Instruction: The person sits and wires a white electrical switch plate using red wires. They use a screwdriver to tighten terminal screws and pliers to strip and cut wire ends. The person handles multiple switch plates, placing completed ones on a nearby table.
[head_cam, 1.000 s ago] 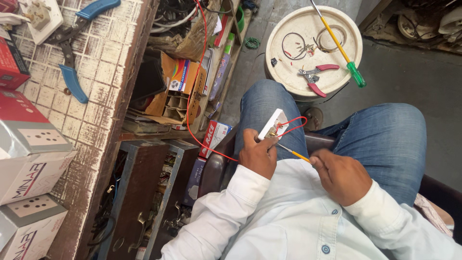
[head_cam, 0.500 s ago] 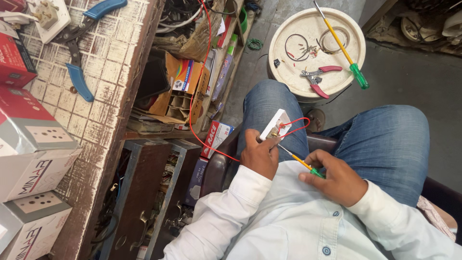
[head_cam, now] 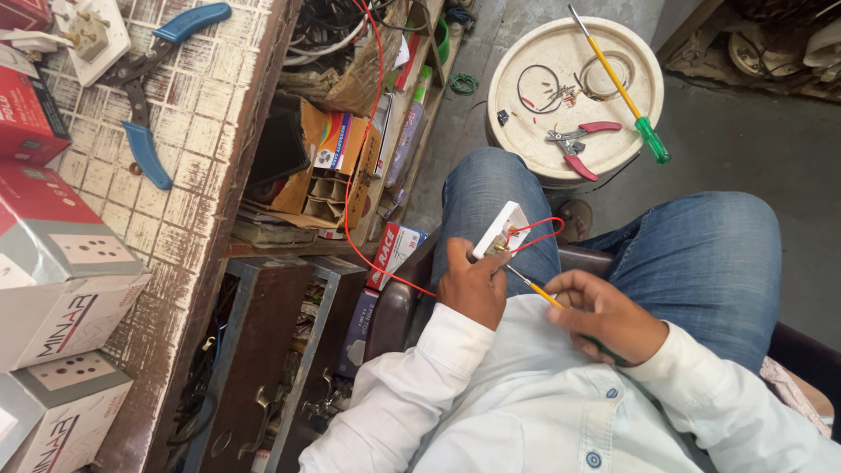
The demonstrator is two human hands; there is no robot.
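Up close, white socket (head_cam: 501, 229) in left hand (head_cam: 473, 285)

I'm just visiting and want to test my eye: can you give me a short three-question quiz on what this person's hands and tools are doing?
1. True or false: the left hand holds the white socket plate.
2. Which tool is in the right hand? A pliers, B yellow-shafted screwdriver, C hammer.
3. Fill in: the red-handled pliers lie on a white bucket ____.

Key: 1 true. 2 B. 3 lid.
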